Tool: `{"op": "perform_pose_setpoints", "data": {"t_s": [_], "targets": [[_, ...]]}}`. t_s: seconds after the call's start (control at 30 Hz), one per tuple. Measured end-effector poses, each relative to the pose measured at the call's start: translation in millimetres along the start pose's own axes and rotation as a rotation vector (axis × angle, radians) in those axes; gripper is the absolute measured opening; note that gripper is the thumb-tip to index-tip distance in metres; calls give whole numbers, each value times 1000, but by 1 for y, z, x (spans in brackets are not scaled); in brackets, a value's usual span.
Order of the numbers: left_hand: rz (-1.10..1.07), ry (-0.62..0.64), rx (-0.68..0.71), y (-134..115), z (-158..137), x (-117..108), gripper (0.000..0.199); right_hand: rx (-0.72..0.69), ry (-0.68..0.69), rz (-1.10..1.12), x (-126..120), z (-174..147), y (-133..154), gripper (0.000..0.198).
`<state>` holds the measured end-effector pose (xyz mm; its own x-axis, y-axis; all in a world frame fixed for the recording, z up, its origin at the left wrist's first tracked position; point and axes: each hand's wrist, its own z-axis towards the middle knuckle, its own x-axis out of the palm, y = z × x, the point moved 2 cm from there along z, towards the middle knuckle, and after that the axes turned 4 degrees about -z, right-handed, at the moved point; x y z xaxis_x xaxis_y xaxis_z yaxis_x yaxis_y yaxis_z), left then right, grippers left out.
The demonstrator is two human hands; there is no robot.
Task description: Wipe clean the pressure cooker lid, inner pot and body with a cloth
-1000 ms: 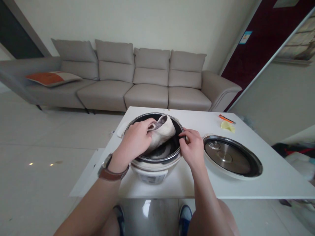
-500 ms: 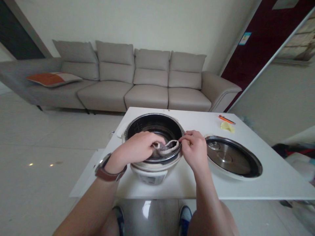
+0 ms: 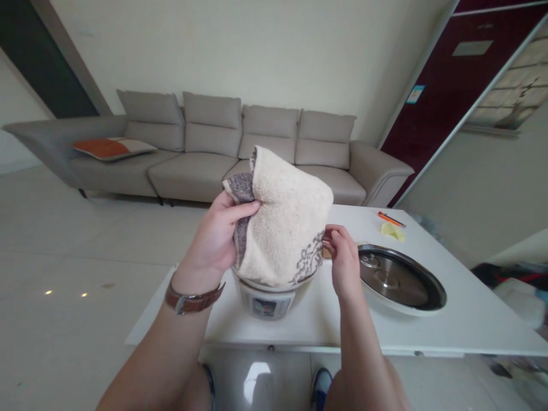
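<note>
Room: beige sectional sofa [image 3: 205,154] along a pale wall, with an orange and cream cushion [image 3: 112,148] on its left end; glossy tiled floor.
Surface: white rectangular table [image 3: 471,319] in front of the seated person.
Left hand: left hand [image 3: 216,237], a brown leather-strap watch [image 3: 192,299] on its wrist, is closed on the upper left edge of a cream terry towel with a grey patterned border [image 3: 285,220], thumb pressed over the folded grey band.
Towel: lifted above the table, hanging in a loose fold in front of the white electric rice cooker [image 3: 268,299] and hiding most of its top.
Right hand: right hand [image 3: 345,260] has its fingers curled, fingertips pinching at the towel's lower right corner, or so it seems; the contact is partly hidden.
Lid: round steel-and-black cooker lid [image 3: 396,277] lies flat just right of that hand.
Far right: yellow scrap [image 3: 391,230] and orange-handled tool [image 3: 390,219] near the table's back edge.
</note>
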<state>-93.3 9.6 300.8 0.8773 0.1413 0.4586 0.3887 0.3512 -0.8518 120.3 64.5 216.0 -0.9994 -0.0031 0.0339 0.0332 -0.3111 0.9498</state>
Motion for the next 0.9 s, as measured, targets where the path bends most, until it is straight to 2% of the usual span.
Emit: {"op": "perform_pose_setpoints", "data": {"t_s": [0.13, 0.27, 0.37, 0.47, 0.53, 0.7, 0.8, 0.9], "targets": [[-109, 95, -164, -14, -16, 10, 28, 271, 262, 467, 10, -20, 12, 35], [-185, 187, -341, -23, -34, 16, 25, 466, 457, 727, 19, -52, 23, 67], [-204, 214, -415, -20, -48, 21, 24, 514, 490, 819, 23, -79, 21, 89], [-229, 221, -417, -11, -65, 29, 26, 531, 452, 896, 17, -108, 11, 102], [-252, 239, -406, -4, -76, 35, 30, 531, 366, 901, 6, -126, 4, 94], [-205, 257, -392, 18, -97, 41, 37, 641, 177, 833, -28, -156, -2, 49], [-126, 290, -354, 24, -99, 37, 34, 719, 104, 794, -44, -161, 9, 31], [-19, 311, -328, 22, -91, 28, 32, 725, 28, 734, -61, -153, 22, 24]]}}
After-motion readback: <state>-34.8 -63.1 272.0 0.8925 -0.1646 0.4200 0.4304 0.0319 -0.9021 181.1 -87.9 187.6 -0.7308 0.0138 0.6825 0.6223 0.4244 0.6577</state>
